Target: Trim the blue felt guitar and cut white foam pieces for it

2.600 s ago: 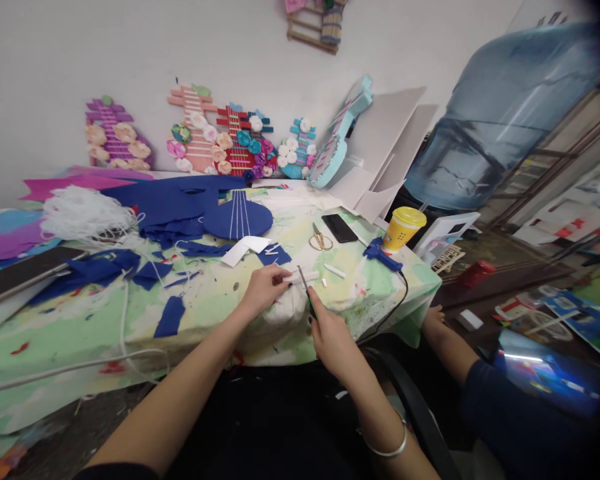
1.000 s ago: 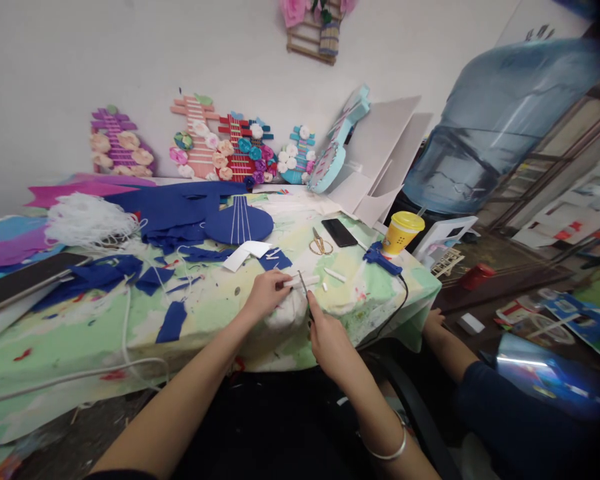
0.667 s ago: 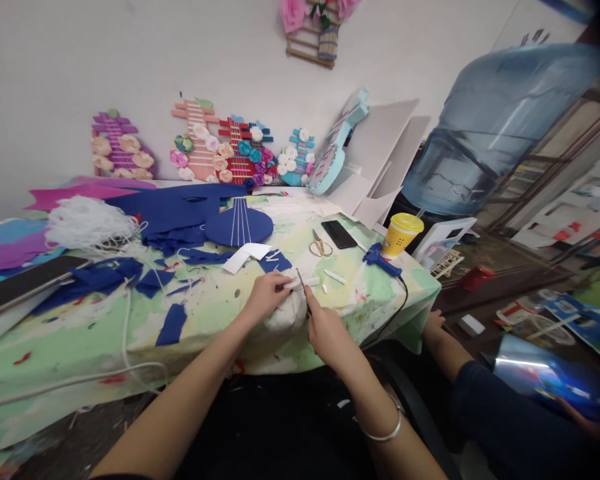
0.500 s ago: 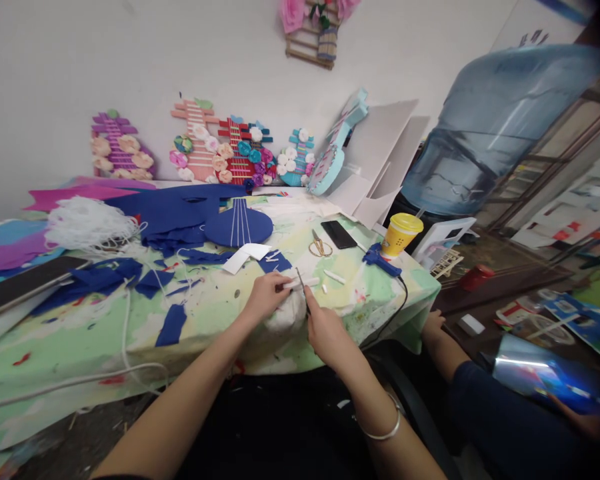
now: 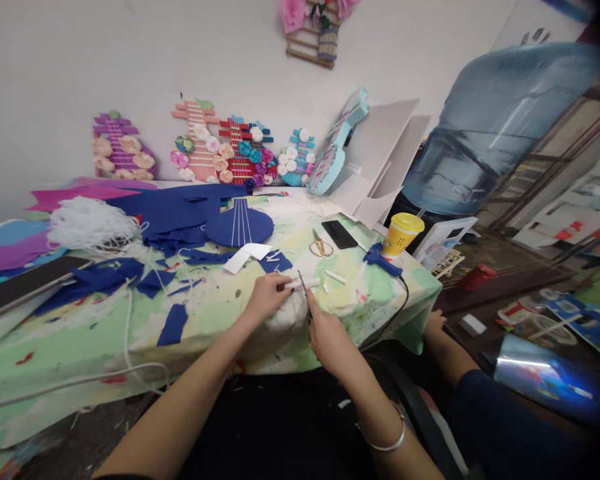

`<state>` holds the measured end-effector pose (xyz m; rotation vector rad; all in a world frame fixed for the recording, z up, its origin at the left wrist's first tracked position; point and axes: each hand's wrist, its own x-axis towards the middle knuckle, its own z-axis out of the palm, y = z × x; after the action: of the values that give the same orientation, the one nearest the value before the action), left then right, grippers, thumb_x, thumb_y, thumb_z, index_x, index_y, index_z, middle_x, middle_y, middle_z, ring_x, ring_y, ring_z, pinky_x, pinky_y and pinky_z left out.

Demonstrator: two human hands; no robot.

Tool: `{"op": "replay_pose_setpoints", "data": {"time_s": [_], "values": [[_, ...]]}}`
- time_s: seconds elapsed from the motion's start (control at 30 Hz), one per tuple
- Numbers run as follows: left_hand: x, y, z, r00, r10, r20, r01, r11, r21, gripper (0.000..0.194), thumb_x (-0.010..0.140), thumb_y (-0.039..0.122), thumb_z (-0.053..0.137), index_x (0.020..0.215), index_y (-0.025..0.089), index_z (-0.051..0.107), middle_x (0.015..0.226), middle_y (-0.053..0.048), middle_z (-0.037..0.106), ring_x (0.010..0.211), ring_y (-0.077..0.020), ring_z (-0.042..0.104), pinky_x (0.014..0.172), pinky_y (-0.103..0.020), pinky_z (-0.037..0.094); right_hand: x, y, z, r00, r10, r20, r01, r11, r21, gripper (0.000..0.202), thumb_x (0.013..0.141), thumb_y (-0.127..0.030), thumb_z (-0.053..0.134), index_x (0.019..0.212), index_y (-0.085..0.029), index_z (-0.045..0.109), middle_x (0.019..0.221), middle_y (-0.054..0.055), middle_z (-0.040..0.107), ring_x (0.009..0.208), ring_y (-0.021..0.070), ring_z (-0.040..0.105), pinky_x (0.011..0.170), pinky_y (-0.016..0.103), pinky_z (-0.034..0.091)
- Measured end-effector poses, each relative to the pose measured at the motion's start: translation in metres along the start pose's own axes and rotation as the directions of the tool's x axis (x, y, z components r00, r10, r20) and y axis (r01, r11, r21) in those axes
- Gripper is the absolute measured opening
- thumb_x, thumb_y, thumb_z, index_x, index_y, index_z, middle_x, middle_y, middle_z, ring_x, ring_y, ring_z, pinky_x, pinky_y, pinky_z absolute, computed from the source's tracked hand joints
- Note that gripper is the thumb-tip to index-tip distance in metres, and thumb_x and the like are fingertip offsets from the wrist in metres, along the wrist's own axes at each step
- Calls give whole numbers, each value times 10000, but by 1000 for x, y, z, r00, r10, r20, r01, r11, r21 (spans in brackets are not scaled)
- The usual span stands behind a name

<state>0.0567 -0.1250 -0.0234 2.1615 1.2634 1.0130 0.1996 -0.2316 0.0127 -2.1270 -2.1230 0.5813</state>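
Observation:
My left hand (image 5: 270, 295) pinches a short white stick (image 5: 307, 284) near the table's front edge. My right hand (image 5: 327, 333) is wrapped round a knife (image 5: 303, 283), its thin blade lying across the stick. Most of the handle is hidden by my fingers. Just right of the blade lie more white stick pieces (image 5: 335, 276). Behind my left hand are a bent white card piece (image 5: 247, 256) and a blue scrap with small white bits on it. Farther back sits a blue oval piece (image 5: 257, 227) with white strings.
Gold-handled scissors (image 5: 321, 247), a phone (image 5: 339, 234), a blue glue gun (image 5: 383, 261) and a yellow cup (image 5: 403, 233) stand or lie to the right. White string (image 5: 93, 223) is heaped left. Decorated guitar shapes (image 5: 237, 150) lean on the wall. Another person's arm (image 5: 447, 350) is at right.
The knife blade has shifted very slightly along with my right hand. My left hand keeps its grip on the white stick. At right, the other person's arm has moved a little.

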Motion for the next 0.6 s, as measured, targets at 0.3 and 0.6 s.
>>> {"op": "replay_pose_setpoints", "data": {"time_s": [0.3, 0.6], "values": [[0, 2, -2, 1000, 15, 16, -15, 1000, -5, 204, 726, 148, 573, 866, 149, 721, 784, -48, 676, 657, -132, 567, 643, -244, 424, 2, 1, 1, 1000, 5, 11, -5, 1000, -18, 652, 873, -128, 304, 1460, -198, 31, 907, 151, 628, 812, 252, 613, 687, 317, 372], [1, 1, -3, 999, 27, 27, -26, 999, -31, 198, 740, 168, 567, 867, 140, 717, 785, -57, 671, 659, -135, 569, 636, -248, 431, 6, -1, 2, 1000, -7, -29, 6, 1000, -26, 660, 863, -108, 320, 1461, -191, 53, 914, 151, 631, 840, 249, 615, 714, 317, 396]]}}
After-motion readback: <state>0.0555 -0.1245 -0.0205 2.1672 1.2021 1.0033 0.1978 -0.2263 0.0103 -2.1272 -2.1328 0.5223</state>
